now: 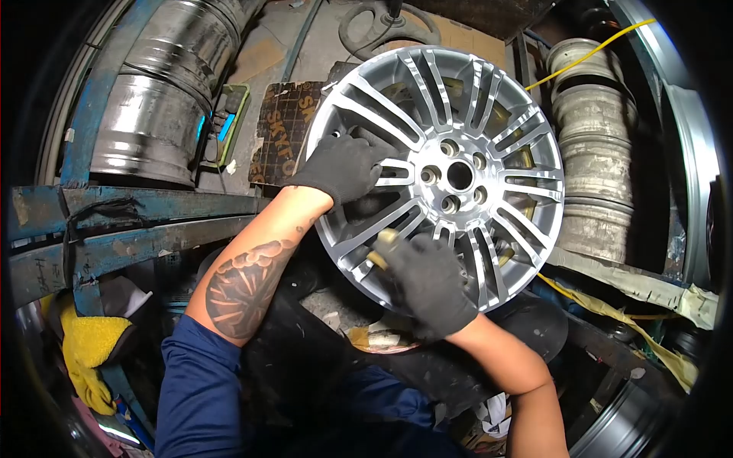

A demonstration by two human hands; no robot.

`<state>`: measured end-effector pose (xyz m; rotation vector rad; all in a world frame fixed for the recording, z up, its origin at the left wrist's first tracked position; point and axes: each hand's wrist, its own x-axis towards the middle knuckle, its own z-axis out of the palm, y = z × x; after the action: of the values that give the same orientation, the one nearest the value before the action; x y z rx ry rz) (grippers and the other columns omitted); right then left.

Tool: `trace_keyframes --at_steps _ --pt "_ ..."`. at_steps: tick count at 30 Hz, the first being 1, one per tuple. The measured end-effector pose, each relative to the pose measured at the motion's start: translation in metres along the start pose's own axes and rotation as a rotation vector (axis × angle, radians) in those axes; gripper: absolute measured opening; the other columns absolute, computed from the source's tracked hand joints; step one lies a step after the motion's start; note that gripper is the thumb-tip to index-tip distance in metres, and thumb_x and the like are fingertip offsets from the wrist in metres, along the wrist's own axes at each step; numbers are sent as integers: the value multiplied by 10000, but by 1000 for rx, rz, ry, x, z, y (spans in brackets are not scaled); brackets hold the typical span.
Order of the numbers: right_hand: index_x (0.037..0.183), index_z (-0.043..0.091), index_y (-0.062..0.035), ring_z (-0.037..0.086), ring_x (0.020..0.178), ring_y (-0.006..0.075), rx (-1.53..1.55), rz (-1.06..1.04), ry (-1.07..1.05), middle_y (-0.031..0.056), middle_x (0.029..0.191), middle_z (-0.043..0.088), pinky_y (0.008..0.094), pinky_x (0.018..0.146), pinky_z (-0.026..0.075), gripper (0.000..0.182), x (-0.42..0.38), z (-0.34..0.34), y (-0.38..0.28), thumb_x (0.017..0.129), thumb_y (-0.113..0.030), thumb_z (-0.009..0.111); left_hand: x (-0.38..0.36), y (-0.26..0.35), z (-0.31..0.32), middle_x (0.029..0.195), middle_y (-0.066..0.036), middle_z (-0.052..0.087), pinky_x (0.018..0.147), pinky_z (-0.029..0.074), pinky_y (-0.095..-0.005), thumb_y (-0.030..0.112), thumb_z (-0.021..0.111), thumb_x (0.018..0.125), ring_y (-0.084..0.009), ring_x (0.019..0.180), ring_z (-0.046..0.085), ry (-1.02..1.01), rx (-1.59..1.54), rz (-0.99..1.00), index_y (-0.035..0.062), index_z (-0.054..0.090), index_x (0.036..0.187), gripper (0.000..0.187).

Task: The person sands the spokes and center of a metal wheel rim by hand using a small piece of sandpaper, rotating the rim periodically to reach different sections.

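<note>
A silver multi-spoke alloy wheel (489,145) faces up in front of me, with a round centre bore and several bolt holes. My left hand (341,168), in a dark glove, grips the wheel at its left side, fingers curled over a spoke. Over the lower left spokes, my right hand (431,284), also gloved, is closed on a small yellowish piece (385,246) that looks like a folded pad. Motion blurs this hand and the piece, and I cannot tell its exact kind.
Stacked metal wheel barrels (149,126) stand at the left, and duller ones (592,168) at the right. Blue metal bars (168,214) run along the left. A steering wheel (389,30) lies at the back. A yellow cloth (92,351) hangs lower left; a yellow hose (592,55) crosses the right.
</note>
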<state>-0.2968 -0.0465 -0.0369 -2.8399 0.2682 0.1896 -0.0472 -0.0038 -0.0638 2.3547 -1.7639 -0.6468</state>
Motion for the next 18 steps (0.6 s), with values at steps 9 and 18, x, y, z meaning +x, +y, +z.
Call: trace_keyframes --at_steps 9,18 --pt "1398 591 -99 598 1100 267 -28 -64 -31 70 1245 650 411 899 473 522 -3 2 -6 894 -215 661 2 -3 7 1194 -177 721 1039 485 -515 314 568 1014 -398 1144 661 47 -44 54 224 629 1434 434" --pt "1370 634 -111 600 978 232 -29 -60 73 47 1206 660 387 819 473 518 -2 -2 -5 874 -253 683 2 5 -6 1181 -182 721 1020 498 -513 284 568 1009 -388 1119 671 -19 -52 15 228 616 1450 447"
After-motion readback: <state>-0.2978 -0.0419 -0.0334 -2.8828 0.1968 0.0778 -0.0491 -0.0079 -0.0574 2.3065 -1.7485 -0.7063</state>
